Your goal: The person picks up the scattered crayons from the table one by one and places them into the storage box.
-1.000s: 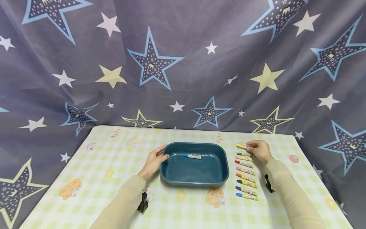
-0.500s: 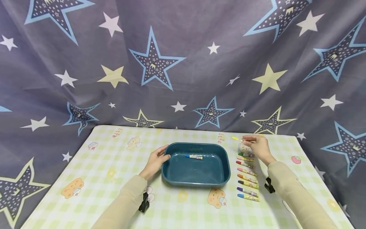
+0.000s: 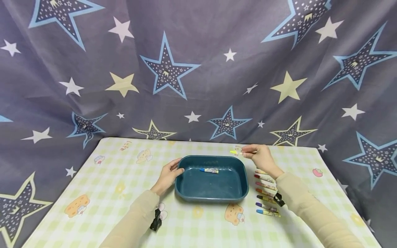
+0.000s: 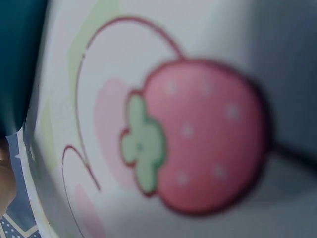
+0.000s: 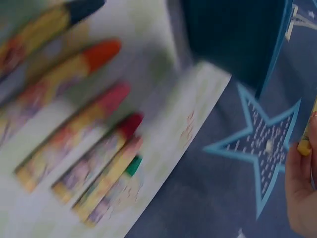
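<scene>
My left hand point(image 3: 167, 176) grips the left wall of a dark teal plastic tray point(image 3: 211, 189), thumb over the rim. One blue crayon point(image 3: 209, 170) in a patterned wrapper lies in the tray, toward its far side. Between thumb and fingertips my right hand point(image 3: 260, 157) pinches a yellow crayon point(image 3: 234, 152), its tip pointing left, near the tray's far right corner. The right wrist view catches only the yellow end point(image 5: 304, 148) of that crayon. To the tray's right lies a column of crayons, among them an orange crayon point(image 3: 265, 192) and a light blue crayon point(image 3: 268, 213).
A checked cloth with cartoon prints covers the table point(image 3: 124, 213). Behind it hangs a grey star-patterned curtain point(image 3: 198, 86). The right forearm passes close beside the column; a green crayon point(image 5: 132, 166) at its far end shows only in the right wrist view.
My right hand has lifted the yellow crayon from the far end of the column and carried it left toward the tray. The left hand and tray have stayed in place.
</scene>
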`<state>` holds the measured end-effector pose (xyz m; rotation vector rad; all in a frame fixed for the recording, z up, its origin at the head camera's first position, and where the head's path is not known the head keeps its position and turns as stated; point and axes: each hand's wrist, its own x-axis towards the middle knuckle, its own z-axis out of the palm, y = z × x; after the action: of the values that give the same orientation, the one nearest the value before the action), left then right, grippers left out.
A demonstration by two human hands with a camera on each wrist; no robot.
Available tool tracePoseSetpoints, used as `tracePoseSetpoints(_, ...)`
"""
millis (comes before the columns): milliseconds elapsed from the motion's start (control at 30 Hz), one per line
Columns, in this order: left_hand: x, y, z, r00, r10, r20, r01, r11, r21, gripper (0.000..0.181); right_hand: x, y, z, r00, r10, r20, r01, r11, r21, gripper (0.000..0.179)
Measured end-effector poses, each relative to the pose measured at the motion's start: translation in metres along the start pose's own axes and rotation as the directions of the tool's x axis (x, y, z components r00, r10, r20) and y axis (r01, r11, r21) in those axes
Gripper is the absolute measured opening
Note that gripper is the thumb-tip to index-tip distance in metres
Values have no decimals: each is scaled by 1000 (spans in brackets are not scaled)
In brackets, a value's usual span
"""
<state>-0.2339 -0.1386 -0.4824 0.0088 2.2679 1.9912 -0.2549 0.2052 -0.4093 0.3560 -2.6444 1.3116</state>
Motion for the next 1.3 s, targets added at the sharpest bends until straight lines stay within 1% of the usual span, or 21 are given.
tracePoseSetpoints(100,2,-7,0,1000,9,-21,-9,1000,12,51,-1,-8,15,999,1,38,-2,1000,28,18)
tracePoseSetpoints(200,3,-9,0,999,17,-39,-16,1000,19,50,-2,-12,27,999,5,46,-7,999,45,18)
tracePoseSetpoints(267,4,-9,1,999,21,-36,-20,1000,22,50,-4,-14,36,999,6,42,-9,998,62,17)
tracePoseSetpoints(367,4,-9,2,999,21,-32,-20,999,27,50,-6,-14,48,998,2,56,-7,997,80,17)
tracePoseSetpoints(533,5,-11,4,999,14,-34,-14,1000,18,49,-9,-16,70,994,28,110,-37,996,85,19)
tracePoseSetpoints(633,6,-11,5,999,28,-28,-27,1000,12,49,-10,-18,81,993,56,109,-66,994,89,19)
tracePoseSetpoints(733,5,-11,5,999,38,-39,-37,999,12,48,-11,-17,91,993,66,96,-76,991,109,17)
tracePoseSetpoints(867,3,-14,4,999,19,-45,-18,1000,19,48,-12,-10,106,990,101,97,-113,984,135,18)
tracePoseSetpoints(933,3,-15,4,999,16,-35,-15,1000,21,48,-12,-6,111,986,135,96,-149,977,154,19)
tracePoseSetpoints(1000,4,-15,4,999,11,-30,-11,1000,11,49,-11,-4,113,984,153,88,-166,971,172,20)
tracePoseSetpoints(1133,3,-11,4,999,12,-30,-12,1000,5,49,-10,-4,115,984,163,78,-176,960,219,20)
tracePoseSetpoints(1233,2,-9,4,999,3,-32,-3,1000,2,50,-9,-6,115,979,174,102,-194,952,237,21)
tracePoseSetpoints(1300,2,-9,3,1000,2,-28,-2,1000,-3,51,-9,-7,116,976,177,123,-201,954,224,21)
